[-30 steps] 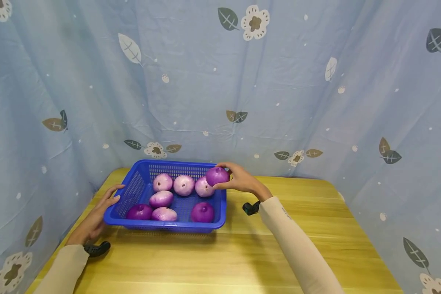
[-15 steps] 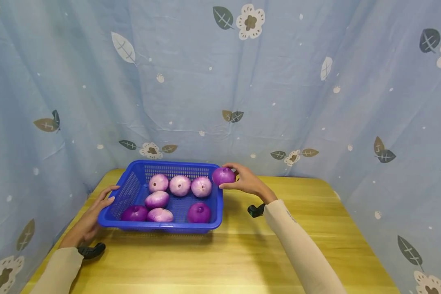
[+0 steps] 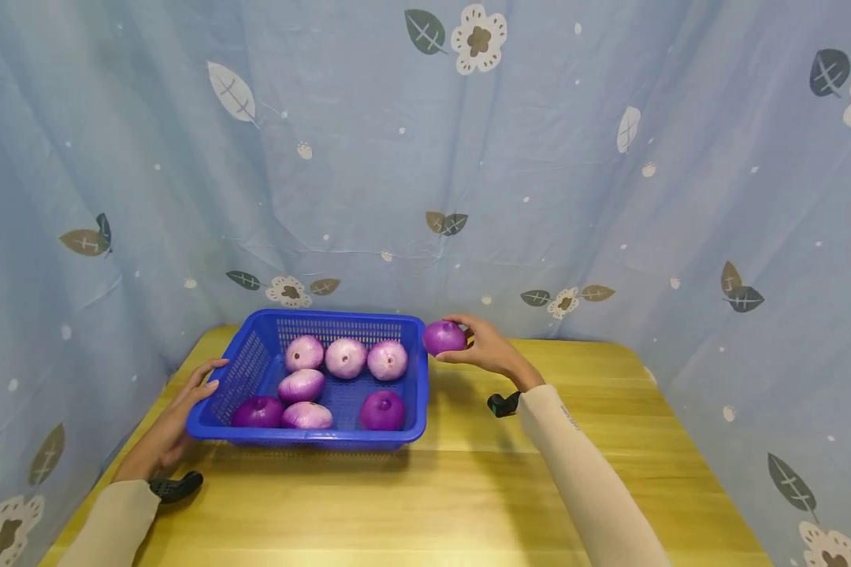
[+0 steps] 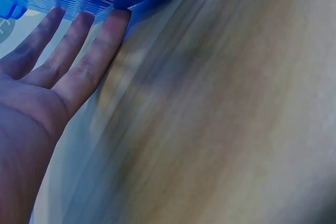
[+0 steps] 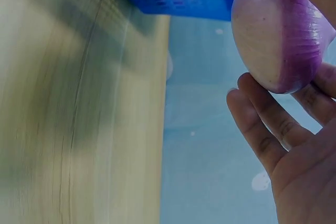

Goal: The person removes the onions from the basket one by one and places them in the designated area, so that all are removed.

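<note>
My right hand grips a purple onion between thumb and fingers, just past the right rim of a blue plastic basket. In the right wrist view the held onion shows a pale side and a purple side, above the wooden surface. At the basket's left end, my left hand rests its fingertips on the rim. Seen from the left wrist, its straight fingers touch the slotted wall. Inside the basket lie several onions, among them a dark purple onion at front right and a pale onion at the back.
The basket stands on a yellow wooden table, toward its back left. A pale blue curtain with leaf and flower prints hangs behind and at both sides. Black wrist devices sit on both wrists.
My right hand has carried the onion rightward, from over the basket's back right corner to outside the rim. The left hand keeps its place on the basket. The head view has shifted slightly.
</note>
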Tool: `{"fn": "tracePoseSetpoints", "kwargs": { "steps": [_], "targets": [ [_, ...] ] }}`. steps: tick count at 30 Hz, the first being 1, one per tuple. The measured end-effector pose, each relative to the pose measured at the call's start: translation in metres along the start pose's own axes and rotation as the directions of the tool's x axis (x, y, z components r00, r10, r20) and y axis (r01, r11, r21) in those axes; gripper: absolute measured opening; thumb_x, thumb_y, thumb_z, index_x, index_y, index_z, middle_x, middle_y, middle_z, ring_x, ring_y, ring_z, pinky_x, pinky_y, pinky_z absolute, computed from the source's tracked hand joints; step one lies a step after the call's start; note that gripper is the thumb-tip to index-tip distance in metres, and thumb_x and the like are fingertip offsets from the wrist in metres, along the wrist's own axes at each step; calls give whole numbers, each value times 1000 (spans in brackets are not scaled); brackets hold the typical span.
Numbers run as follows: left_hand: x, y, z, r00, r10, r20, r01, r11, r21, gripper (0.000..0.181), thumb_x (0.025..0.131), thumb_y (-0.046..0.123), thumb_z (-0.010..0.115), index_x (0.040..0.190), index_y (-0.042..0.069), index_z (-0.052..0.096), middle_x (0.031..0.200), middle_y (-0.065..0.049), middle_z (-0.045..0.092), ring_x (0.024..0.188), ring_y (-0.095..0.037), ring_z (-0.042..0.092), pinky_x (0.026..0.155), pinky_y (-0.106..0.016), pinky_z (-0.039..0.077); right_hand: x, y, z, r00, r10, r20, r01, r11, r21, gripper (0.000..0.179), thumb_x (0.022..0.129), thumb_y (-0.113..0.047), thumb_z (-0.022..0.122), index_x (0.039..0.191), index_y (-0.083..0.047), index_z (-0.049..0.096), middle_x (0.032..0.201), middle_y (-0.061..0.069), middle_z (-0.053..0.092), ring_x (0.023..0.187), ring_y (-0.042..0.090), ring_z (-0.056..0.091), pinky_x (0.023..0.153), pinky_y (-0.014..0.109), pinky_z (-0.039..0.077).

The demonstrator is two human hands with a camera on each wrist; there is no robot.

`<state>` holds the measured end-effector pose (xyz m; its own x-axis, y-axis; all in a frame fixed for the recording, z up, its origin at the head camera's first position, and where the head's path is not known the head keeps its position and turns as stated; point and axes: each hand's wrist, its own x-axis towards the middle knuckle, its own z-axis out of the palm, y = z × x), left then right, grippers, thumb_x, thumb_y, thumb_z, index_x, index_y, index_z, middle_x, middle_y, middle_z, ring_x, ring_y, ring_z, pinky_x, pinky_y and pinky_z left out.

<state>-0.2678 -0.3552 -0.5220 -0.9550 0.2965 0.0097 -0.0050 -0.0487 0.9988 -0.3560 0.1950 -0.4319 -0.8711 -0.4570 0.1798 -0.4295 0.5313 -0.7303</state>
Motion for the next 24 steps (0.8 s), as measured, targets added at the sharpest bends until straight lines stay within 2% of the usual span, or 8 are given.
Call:
{"fn": "tracePoseSetpoints", "kwargs": {
  "steps": [5,9,16,20,24],
  "targets": [
    [-1,-2,-4,1000,11,9,-11,1000,-15,49,113,31,34,160,38,22,140,2,36,109,-16,64,85,-43,59,-1,9,-1,1000,17,-16,-17,1000,-13,75,79,-34,91,143,-12,57,124,6,64,104,26,60,81,37,56],
    [-2,-4,-5,1000,11,28,-11,1000,-17,48,113,29,33,159,38,24,140,4,37,109,-17,64,85,-43,59,-4,19,-1,1000,24,0,-24,999,-39,74,79,-32,91,141,-11,58,126,6,65,104,25,61,83,37,55],
    [-3,-5,-5,999,30,21,-30,1000,1,50,114,28,32,161,35,20,139,4,39,110,-16,64,85,-43,59,-2,34,-3,1000,13,-13,-14,998,-62,69,80,-26,90,140,-11,59,126,7,65,104,28,62,85,39,54],
    [-5,-4,-7,998,53,41,-53,998,-19,48,114,25,31,160,34,22,138,6,42,111,-15,64,85,-42,59,-3,42,1,998,60,2,-60,997,-47,71,80,-27,91,141,-12,58,126,5,64,107,29,60,88,39,53],
    [-1,-2,-6,998,42,46,-41,999,-24,49,114,26,30,161,35,22,140,4,40,113,-16,63,86,-42,58,-4,50,1,993,118,-9,-119,992,-34,73,80,-30,91,143,-15,56,124,6,63,109,28,57,88,40,52]
  ]
}}
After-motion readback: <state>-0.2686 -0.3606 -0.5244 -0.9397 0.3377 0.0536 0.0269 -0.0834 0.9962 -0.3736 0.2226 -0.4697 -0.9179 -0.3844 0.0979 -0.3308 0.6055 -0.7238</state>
